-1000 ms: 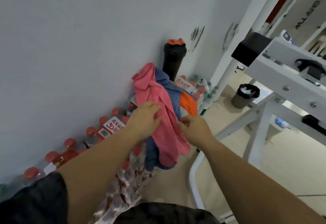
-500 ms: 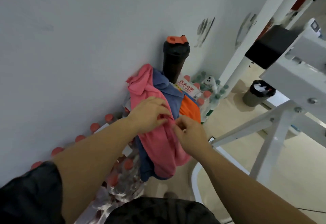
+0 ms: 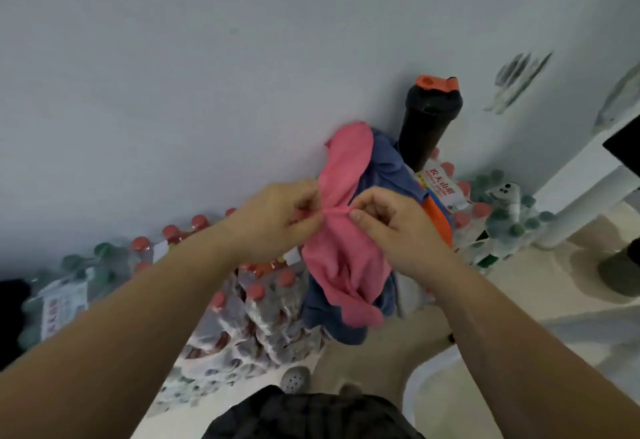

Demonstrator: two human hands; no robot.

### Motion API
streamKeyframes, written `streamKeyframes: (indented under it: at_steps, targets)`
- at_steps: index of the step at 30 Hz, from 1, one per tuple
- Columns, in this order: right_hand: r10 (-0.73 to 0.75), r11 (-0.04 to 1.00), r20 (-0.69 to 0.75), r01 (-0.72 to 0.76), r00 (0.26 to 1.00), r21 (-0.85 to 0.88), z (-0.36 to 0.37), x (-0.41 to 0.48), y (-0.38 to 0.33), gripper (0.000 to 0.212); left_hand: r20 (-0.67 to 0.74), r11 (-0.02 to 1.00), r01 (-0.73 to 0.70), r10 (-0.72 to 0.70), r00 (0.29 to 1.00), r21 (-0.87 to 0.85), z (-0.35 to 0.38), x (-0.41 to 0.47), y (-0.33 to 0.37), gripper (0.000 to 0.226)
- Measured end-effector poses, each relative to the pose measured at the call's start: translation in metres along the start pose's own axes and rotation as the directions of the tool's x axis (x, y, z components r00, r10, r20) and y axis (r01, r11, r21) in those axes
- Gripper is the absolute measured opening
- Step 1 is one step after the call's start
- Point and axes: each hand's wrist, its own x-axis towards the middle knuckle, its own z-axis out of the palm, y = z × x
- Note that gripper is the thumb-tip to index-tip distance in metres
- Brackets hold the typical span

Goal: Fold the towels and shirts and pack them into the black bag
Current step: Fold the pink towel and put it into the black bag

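A pink cloth (image 3: 343,258) lies draped over a blue cloth (image 3: 388,168) and an orange cloth (image 3: 440,220), all heaped on packs of bottled water against the wall. My left hand (image 3: 277,220) and my right hand (image 3: 391,227) both pinch a bunched edge of the pink cloth, fingertips almost meeting in the middle. The pink cloth's lower part hangs down over the blue one. No black bag can be told apart in view.
Shrink-wrapped packs of red-capped bottles (image 3: 249,303) and green-capped bottles (image 3: 498,227) line the grey wall. A tall black bottle with an orange lid (image 3: 429,123) stands behind the cloths. A white frame leg (image 3: 588,196) and a dark bin (image 3: 623,269) are at right.
Both hands have closed in on the pink cloth's edge and now pinch it between them. The camera has tilted down and to the left.
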Motion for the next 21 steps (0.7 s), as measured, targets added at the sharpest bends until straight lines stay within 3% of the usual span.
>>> streamKeyframes:
  at_steps: [5,9,13,16,21]
  targets:
    - [-0.141,0.99,0.192,0.138,0.971,0.029,0.026,0.025,-0.037,0.01,-0.19,0.977,0.211,-0.202,0.961,0.025,-0.029,-0.06,0.014,0.015]
    - [-0.128,0.992,0.489,0.118,0.863,0.053,0.049,0.033,-0.066,0.018,-0.275,0.94,0.332,-0.301,0.913,0.075,-0.055,-0.114,0.019,0.012]
    - [-0.062,0.942,0.678,0.268,0.732,-0.204,0.078,0.034,-0.072,0.023,-0.336,0.9,0.418,-0.358,0.871,0.124,-0.072,-0.172,0.016,0.004]
    - [0.046,0.867,0.726,0.334,0.686,-0.37,0.106,0.025,-0.059,0.036,-0.36,0.882,0.467,-0.414,0.836,0.07,-0.08,-0.217,0.004,0.008]
    - [0.211,0.909,0.634,0.09,0.744,-0.407,0.141,-0.005,-0.035,0.025,-0.312,0.833,0.553,-0.531,0.788,-0.02,-0.085,-0.286,-0.041,0.024]
